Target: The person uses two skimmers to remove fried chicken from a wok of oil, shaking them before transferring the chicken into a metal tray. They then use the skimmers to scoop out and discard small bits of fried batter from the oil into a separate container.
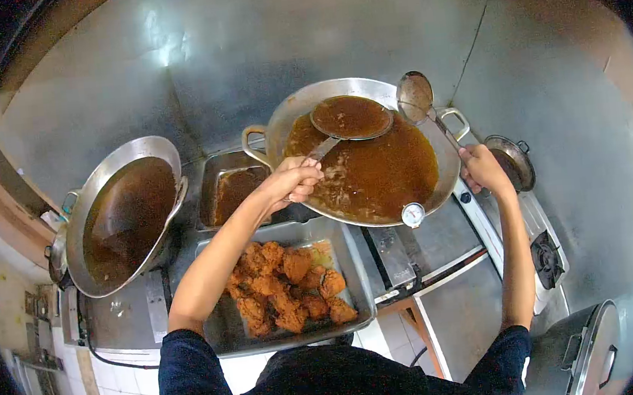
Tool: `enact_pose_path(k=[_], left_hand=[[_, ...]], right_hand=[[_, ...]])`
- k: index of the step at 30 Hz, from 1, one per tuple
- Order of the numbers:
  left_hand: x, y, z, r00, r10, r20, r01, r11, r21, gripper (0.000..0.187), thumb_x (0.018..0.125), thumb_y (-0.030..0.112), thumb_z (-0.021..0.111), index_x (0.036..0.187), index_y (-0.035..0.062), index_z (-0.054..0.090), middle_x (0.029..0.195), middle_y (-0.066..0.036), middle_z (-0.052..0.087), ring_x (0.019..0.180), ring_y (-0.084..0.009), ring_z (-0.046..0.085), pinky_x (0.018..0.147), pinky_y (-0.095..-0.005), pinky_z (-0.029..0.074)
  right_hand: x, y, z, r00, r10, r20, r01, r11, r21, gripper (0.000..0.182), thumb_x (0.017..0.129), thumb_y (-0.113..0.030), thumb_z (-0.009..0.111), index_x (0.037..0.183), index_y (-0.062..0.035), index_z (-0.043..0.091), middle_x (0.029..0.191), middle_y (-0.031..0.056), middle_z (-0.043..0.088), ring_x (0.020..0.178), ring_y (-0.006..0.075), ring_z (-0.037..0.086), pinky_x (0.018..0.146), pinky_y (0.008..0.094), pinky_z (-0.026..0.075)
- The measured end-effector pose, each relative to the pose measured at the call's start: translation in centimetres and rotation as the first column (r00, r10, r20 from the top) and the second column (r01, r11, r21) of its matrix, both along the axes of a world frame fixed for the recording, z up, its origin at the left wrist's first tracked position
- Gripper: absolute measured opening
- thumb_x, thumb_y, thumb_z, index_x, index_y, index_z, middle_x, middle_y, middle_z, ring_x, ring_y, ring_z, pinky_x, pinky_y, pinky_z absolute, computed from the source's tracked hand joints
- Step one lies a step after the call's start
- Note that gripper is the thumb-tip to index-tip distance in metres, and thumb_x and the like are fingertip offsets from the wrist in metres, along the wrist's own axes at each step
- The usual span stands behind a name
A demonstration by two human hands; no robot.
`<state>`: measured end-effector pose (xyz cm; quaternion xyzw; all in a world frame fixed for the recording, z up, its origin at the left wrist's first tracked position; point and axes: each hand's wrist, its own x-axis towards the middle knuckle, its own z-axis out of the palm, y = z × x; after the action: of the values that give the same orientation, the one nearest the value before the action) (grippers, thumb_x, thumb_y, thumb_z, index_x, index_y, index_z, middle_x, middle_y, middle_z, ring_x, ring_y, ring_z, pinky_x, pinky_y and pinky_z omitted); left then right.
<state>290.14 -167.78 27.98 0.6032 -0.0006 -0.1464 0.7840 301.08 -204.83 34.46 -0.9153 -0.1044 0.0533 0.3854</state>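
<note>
My left hand (pixel 294 181) is wrapped round the handle of a round, flat skimmer (pixel 352 117). The skimmer's disc lies over the brown oil in a large two-handled wok (pixel 356 86), and oil shows through it. Pale crumbs float in the oil near this hand. My right hand (pixel 484 168) grips the long handle of a metal ladle (pixel 414 96), whose bowl is raised over the wok's far right rim. A round dial thermometer (pixel 413 214) sits at the near rim. Below my left forearm, fried chicken pieces (pixel 288 289) are heaped in a metal tray (pixel 362 282).
A second wok (pixel 76 245) of dark oil stands at the left. Behind the tray is a smaller pan (pixel 208 178) with brown liquid. At the right are a small pan (pixel 522 164), a burner (pixel 545 259) and a large lidded pot (pixel 594 357). Metal walls enclose the back.
</note>
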Motion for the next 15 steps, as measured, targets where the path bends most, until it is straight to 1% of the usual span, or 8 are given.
enact_pose_path(k=[2, 5, 8, 11, 15], left_hand=[[-0.6, 0.5, 0.3, 1.0, 0.001, 0.01, -0.001, 1.0, 0.005, 0.015, 0.085, 0.007, 0.055, 0.083, 0.0119, 0.042, 0.056, 0.008, 0.034, 0.037, -0.0009, 0.027, 0.03, -0.0182, 0.016], [-1.6, 1.1, 1.4, 1.0, 0.009, 0.017, -0.009, 1.0, 0.018, 0.017, 0.085, 0.004, 0.053, 0.078, 0.0117, 0.039, 0.056, 0.007, 0.033, 0.039, -0.0008, 0.027, 0.032, -0.0184, 0.018], [-2.7, 1.5, 2.4, 0.999, 0.021, 0.033, -0.024, 0.997, 0.067, 0.017, 0.085, 0.004, 0.053, 0.077, 0.0109, 0.04, 0.056, 0.007, 0.034, 0.039, -0.0006, 0.028, 0.032, -0.0183, 0.019], [-3.3, 1.9, 2.4, 0.997, 0.058, 0.042, -0.061, 0.995, 0.078, 0.016, 0.085, 0.004, 0.053, 0.078, 0.0101, 0.04, 0.055, 0.007, 0.034, 0.038, -0.0012, 0.028, 0.032, -0.0189, 0.019], [-4.4, 1.7, 2.6, 0.996, 0.058, 0.063, -0.065, 0.992, 0.109, 0.013, 0.084, 0.004, 0.054, 0.081, 0.0085, 0.041, 0.054, 0.006, 0.034, 0.039, -0.002, 0.029, 0.032, -0.0196, 0.02]], right_hand=[[0.1, 0.4, 0.1, 0.999, 0.037, -0.006, -0.037, 0.999, 0.012, 0.028, 0.091, -0.019, 0.045, 0.084, 0.0059, 0.055, 0.056, 0.0072, 0.051, 0.039, 0.0168, 0.051, 0.034, 0.0313, 0.04], [-0.6, 1.4, 0.4, 0.999, 0.034, 0.015, -0.034, 0.999, 0.014, 0.028, 0.092, -0.019, 0.045, 0.084, 0.0059, 0.054, 0.058, 0.0075, 0.051, 0.039, 0.0169, 0.05, 0.034, 0.0317, 0.04], [-1.0, 2.2, 0.7, 1.0, 0.011, -0.005, -0.011, 1.0, -0.009, 0.027, 0.096, -0.022, 0.042, 0.095, 0.0026, 0.052, 0.056, 0.0024, 0.046, 0.036, 0.0102, 0.041, 0.031, 0.0274, 0.033], [-1.9, 2.9, 1.2, 0.998, 0.014, 0.059, -0.015, 1.0, 0.01, 0.027, 0.096, -0.022, 0.042, 0.097, 0.0026, 0.053, 0.056, 0.0024, 0.046, 0.036, 0.0098, 0.041, 0.031, 0.0266, 0.033], [-3.0, 3.6, 1.9, 0.995, 0.036, 0.089, -0.037, 0.999, 0.009, 0.029, 0.096, -0.022, 0.042, 0.106, 0.0035, 0.053, 0.055, 0.0022, 0.045, 0.036, 0.0092, 0.041, 0.031, 0.0263, 0.033]])
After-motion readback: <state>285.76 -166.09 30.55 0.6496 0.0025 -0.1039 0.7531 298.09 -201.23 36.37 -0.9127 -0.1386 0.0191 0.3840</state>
